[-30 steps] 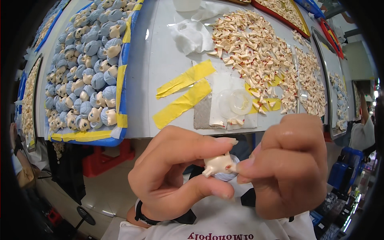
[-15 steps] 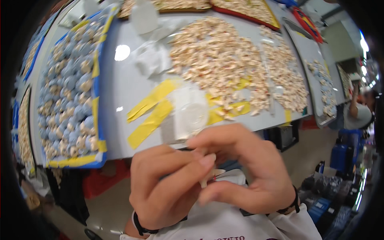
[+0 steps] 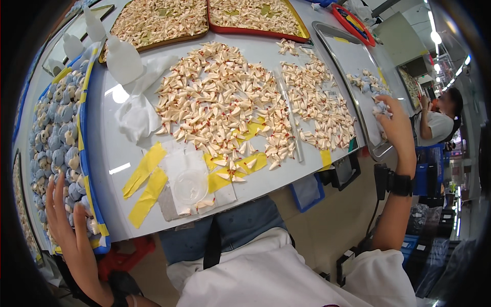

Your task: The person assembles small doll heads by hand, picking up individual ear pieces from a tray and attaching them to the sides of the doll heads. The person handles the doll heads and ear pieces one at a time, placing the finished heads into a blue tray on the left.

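Observation:
My left hand [image 3: 66,215] reaches over the blue-rimmed tray [image 3: 92,197] at the left, fingers stretched and apart, touching or just above its contents. That tray is full of small rounded blue-and-cream pieces [image 3: 56,133]. Off to the right, my right hand [image 3: 398,128] is at the metal tray [image 3: 353,97], thumb and forefinger curved around a small blue-and-cream piece [image 3: 379,107]. More such pieces lie beside it. Between my hands, a large spread of small pointed cream pieces with red ends [image 3: 220,97] covers the table.
A round clear lid or dish [image 3: 190,185] sits on white sheets near the front edge, beside yellow tape strips [image 3: 146,192]. White squeeze bottles [image 3: 123,61] and crumpled tissue [image 3: 135,117] stand behind. Two trays of cream pieces [image 3: 255,31] line the back. Another person [image 3: 434,123] sits far right.
My hands were together over the front edge, fingering a small cream piece. They have parted: the left to the blue-rimmed tray, the right to the metal tray. The view has shifted too.

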### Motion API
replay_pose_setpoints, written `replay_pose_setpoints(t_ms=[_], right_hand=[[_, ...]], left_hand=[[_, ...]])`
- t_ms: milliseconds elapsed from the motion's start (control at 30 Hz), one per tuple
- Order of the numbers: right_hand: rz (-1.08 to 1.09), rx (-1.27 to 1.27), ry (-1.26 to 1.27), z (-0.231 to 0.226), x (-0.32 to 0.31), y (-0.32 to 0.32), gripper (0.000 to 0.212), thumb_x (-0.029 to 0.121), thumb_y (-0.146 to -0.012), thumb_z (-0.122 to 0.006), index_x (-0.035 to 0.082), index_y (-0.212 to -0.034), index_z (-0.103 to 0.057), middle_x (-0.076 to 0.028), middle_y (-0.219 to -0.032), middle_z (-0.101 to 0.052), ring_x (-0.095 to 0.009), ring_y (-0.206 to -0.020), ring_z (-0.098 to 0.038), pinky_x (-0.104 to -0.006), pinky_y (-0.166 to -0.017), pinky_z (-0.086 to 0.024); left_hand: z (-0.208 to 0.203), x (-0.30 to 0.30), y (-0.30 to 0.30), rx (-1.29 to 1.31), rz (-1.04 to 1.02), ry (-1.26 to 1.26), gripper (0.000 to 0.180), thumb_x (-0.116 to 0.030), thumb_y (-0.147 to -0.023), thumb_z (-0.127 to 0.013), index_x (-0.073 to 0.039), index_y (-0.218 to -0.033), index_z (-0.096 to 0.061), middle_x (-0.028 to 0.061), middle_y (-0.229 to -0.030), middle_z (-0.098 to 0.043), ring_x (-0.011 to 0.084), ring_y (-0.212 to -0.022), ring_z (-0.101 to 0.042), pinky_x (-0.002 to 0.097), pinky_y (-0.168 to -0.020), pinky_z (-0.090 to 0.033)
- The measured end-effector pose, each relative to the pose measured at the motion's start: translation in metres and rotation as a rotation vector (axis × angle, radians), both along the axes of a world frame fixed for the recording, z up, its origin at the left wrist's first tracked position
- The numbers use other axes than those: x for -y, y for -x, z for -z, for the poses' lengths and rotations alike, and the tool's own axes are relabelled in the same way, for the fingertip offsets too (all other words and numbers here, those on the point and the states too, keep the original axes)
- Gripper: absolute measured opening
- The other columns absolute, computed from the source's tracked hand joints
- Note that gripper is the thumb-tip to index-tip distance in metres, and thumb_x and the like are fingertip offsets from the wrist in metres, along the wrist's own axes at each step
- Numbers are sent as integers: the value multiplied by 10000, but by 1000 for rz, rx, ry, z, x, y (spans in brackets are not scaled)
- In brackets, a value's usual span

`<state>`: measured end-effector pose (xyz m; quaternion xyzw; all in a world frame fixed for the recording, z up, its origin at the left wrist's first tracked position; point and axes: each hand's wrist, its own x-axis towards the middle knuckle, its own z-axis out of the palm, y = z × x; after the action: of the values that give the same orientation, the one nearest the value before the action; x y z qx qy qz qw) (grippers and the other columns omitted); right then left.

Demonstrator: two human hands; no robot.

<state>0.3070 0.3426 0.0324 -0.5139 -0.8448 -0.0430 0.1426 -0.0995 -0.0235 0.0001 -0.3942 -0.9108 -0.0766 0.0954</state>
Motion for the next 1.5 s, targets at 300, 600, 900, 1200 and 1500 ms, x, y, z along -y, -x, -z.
replay_pose_setpoints(t_ms=[300, 600, 900, 1200, 1500], right_hand=[[-283, -147, 536, -7, 36, 82, 158, -17, -645, -595, -10, -803, -588, -82, -716, -581, -163, -670, -564, -259, -621, -442], [-400, -150, 216, 2, 41, 80, 110, -59, -675, -555, -39, -781, -571, -98, -785, -550, -188, -745, -551, -255, -687, -424], [-251, -400, 319, 8, 25, 61, 82, 27, -834, -542, -27, -891, -565, -33, -869, -548, -100, -822, -517, -204, -763, -389], [-315, -396, 303, -1, 45, 78, 79, 13, -822, -558, -14, -896, -566, -8, -844, -547, -64, -797, -499, -181, -723, -385], [-335, -614, 418, -10, 79, 115, 104, -3, -791, -586, -11, -892, -563, -19, -863, -562, -79, -819, -518, -194, -754, -393]], left_hand=[[-3, -20, 3, 18, 76, -16, 317, -196, -926, -399, -98, -1219, -470, 123, -1270, -409, 286, -1189, -376, 391, -952, -334], [-24, -15, -14, 223, -89, -224, 220, -128, -833, -528, -12, -1020, -538, 137, -1028, -522, 280, -967, -485, 338, -834, -374], [-26, -11, 5, 336, -27, -241, 198, -38, -780, -554, -20, -975, -527, 110, -899, -542, 243, -807, -527, 318, -692, -415], [-25, -3, 18, 408, 4, -241, 183, 16, -749, -566, -2, -919, -501, 83, -860, -514, 182, -727, -497, 304, -670, -416], [-23, 8, 19, 555, 24, -393, 164, 36, -735, -548, -2, -894, -531, 46, -838, -482, 116, -735, -453, 242, -665, -396]])
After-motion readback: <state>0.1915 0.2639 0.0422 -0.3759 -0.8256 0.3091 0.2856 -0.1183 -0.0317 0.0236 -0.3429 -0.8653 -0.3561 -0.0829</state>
